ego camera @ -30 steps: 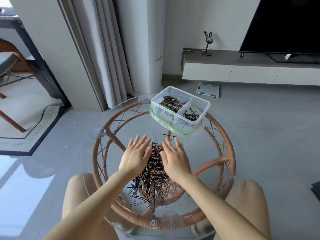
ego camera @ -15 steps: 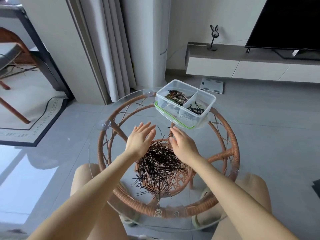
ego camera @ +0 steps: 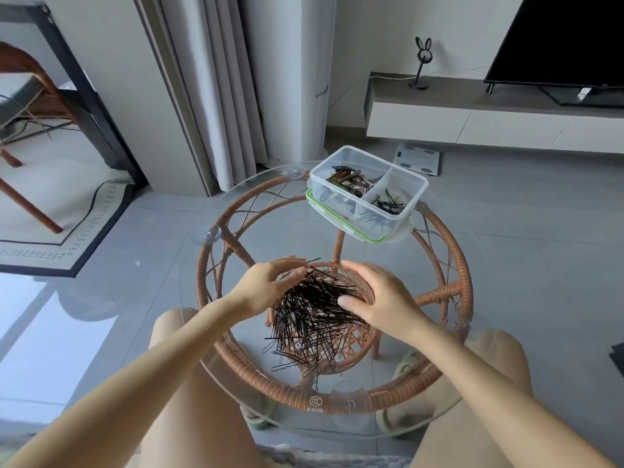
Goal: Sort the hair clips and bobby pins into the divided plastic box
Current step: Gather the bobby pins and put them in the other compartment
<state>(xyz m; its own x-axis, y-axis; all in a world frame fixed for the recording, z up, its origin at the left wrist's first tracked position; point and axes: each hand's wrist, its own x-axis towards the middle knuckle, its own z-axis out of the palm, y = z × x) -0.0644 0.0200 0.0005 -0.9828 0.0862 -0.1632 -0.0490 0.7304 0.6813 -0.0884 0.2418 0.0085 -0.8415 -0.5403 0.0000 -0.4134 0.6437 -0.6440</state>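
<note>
Left hand (ego camera: 266, 285), right hand (ego camera: 381, 298) cupped, half-closed, gathering bobby pins (ego camera: 314, 315).

Bare glass tabletop (ego camera: 236, 265) lies open between the pile of bobby pins (ego camera: 310, 315) and the divided plastic box (ego camera: 368, 194) at the far edge. Both hands flank the pile, closing its sides

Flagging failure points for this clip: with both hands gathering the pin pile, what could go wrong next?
1. The bobby pins lie loose and tangled; a scoop by the left hand and right hand may drop some on the glass tabletop.
2. The divided plastic box sits near the table's far edge and may be knocked off.
</note>
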